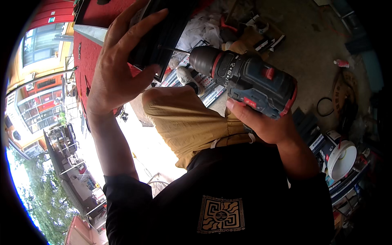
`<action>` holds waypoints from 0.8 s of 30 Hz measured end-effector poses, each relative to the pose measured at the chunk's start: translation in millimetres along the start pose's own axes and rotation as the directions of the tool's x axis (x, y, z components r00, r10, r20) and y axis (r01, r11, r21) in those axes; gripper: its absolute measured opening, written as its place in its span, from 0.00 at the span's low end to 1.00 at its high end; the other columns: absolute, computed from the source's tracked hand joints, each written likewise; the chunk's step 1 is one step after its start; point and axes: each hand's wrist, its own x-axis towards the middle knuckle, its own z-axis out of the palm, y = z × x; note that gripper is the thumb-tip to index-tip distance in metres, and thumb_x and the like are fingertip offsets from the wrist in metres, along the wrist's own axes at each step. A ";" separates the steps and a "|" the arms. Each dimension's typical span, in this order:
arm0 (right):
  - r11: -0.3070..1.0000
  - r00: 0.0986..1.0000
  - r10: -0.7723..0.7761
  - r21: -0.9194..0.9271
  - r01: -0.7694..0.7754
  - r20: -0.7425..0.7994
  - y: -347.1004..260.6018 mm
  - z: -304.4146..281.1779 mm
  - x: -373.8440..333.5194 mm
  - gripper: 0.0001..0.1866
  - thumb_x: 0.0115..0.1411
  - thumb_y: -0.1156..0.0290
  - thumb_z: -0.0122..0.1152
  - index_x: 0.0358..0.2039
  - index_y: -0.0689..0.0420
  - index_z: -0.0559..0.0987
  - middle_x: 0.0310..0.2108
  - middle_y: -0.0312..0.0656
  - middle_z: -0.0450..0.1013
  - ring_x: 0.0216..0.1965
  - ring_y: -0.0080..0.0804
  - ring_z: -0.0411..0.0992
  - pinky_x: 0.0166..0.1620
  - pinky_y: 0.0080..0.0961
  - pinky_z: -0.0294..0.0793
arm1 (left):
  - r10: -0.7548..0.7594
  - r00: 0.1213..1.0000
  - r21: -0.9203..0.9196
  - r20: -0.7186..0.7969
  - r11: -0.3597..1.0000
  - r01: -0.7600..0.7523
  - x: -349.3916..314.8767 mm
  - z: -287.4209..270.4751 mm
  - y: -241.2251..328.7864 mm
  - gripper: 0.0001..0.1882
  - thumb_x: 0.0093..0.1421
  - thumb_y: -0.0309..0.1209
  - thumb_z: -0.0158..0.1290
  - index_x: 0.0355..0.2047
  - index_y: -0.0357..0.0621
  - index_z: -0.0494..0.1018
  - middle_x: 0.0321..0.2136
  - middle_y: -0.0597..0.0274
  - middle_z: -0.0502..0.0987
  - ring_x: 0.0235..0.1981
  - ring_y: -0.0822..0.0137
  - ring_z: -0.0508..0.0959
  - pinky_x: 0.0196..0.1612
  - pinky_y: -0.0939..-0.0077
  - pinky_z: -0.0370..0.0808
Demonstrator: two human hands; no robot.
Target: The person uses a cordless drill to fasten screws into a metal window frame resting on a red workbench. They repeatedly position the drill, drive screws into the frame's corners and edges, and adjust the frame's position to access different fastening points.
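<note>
My right hand (265, 124) is closed around the handle of a dark blue and black cordless drill (259, 83) with red accents. From the chuck, a thin metal bit (178, 51) points left and meets a long black frame piece (157, 38). My left hand (112, 67) grips that piece from its left side, fingers stretched over it and thumb at its lower end. Whether the bit's tip sits in a screw or a hole is too dark to tell.
A red surface (83, 61) with a pale metal strip lies left of the piece. Below are a shoe (185, 76), flat printed packages (212, 94) and white plastic wrap (200, 26). A white bucket (342, 160) stands at the right, near a black loop (325, 106) on the floor.
</note>
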 end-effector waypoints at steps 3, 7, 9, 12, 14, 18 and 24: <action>0.999 0.998 -0.044 -0.018 0.045 0.053 -0.3 -1.0 3.1 0.23 0.58 0.64 0.80 0.50 0.57 0.81 0.44 0.42 0.82 0.38 0.32 0.83 0.41 0.31 0.84 | -0.012 1.000 0.004 0.000 1.000 0.012 0.3 0.1 2.7 0.51 0.41 0.16 0.64 0.72 0.51 0.72 0.76 0.50 0.62 0.76 0.44 0.64 0.75 0.48 0.67; 0.999 0.999 -0.030 0.042 0.029 0.025 -4.9 4.9 4.0 0.14 0.62 0.71 0.76 0.45 0.59 0.82 0.39 0.38 0.82 0.37 0.26 0.82 0.40 0.27 0.82 | 0.006 1.000 0.037 0.003 0.999 -0.006 1.0 0.6 1.6 0.51 0.42 0.15 0.63 0.71 0.51 0.72 0.76 0.49 0.62 0.76 0.44 0.64 0.74 0.48 0.67; 0.997 1.000 -0.014 0.076 0.014 0.006 -7.1 6.3 5.1 0.09 0.64 0.75 0.73 0.43 0.60 0.83 0.37 0.36 0.83 0.36 0.23 0.81 0.40 0.25 0.81 | 0.014 1.000 0.029 0.001 0.999 -0.014 1.9 0.4 0.7 0.51 0.42 0.15 0.63 0.71 0.51 0.72 0.76 0.49 0.61 0.76 0.43 0.64 0.74 0.48 0.68; 0.999 0.999 -0.038 -0.023 0.038 0.002 -8.0 3.5 4.6 0.07 0.64 0.76 0.73 0.41 0.60 0.83 0.35 0.34 0.82 0.35 0.21 0.80 0.39 0.24 0.79 | 0.009 1.000 0.018 0.000 1.000 -0.009 0.7 0.8 1.1 0.51 0.42 0.15 0.63 0.71 0.51 0.72 0.76 0.48 0.61 0.76 0.43 0.64 0.73 0.48 0.69; 0.999 0.999 -0.045 -0.025 0.045 0.006 -5.9 4.4 3.6 0.07 0.64 0.76 0.73 0.41 0.59 0.83 0.34 0.33 0.81 0.34 0.21 0.78 0.38 0.24 0.78 | -0.004 1.000 0.016 -0.001 1.000 0.004 0.6 1.1 1.7 0.51 0.42 0.15 0.63 0.71 0.51 0.72 0.76 0.48 0.61 0.76 0.42 0.65 0.73 0.48 0.70; 1.000 1.000 0.002 0.027 -0.003 0.009 -4.5 3.5 4.5 0.08 0.63 0.76 0.74 0.41 0.59 0.83 0.34 0.33 0.80 0.35 0.20 0.78 0.38 0.24 0.77 | 0.003 1.000 0.009 0.000 1.000 -0.003 1.7 0.4 2.9 0.50 0.42 0.15 0.63 0.71 0.51 0.73 0.76 0.47 0.61 0.75 0.42 0.65 0.72 0.49 0.71; 0.996 0.996 -0.088 0.017 0.088 -0.001 -9.3 6.1 10.5 0.10 0.62 0.77 0.75 0.43 0.59 0.84 0.37 0.35 0.83 0.38 0.23 0.81 0.41 0.25 0.80 | -0.006 1.000 -0.024 -0.004 1.000 0.006 2.0 1.6 3.1 0.49 0.42 0.15 0.62 0.70 0.50 0.73 0.76 0.47 0.61 0.75 0.42 0.66 0.71 0.50 0.72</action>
